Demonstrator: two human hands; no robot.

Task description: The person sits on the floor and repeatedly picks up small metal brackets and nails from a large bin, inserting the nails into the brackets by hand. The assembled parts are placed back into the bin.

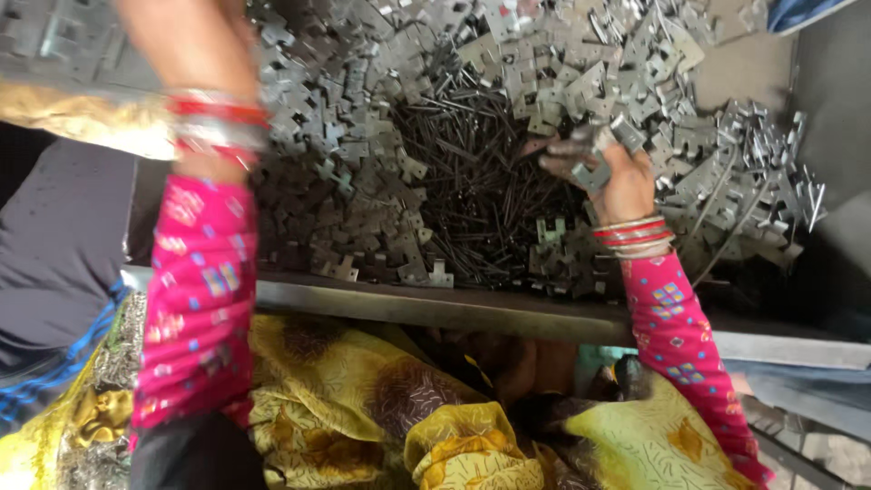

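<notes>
Right hand (606,172), right of centre, gripped a plate (594,174) over the pins (463,172); lifting it clear avoided snags. Left hand's grip could not be told.

R hand (610,172) fingers curled, closed grip; L forearm (204,109) raised.

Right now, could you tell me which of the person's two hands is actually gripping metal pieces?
The right hand, over the dark pins, holds small metal plates. The left hand is cut off at the top edge.
</notes>
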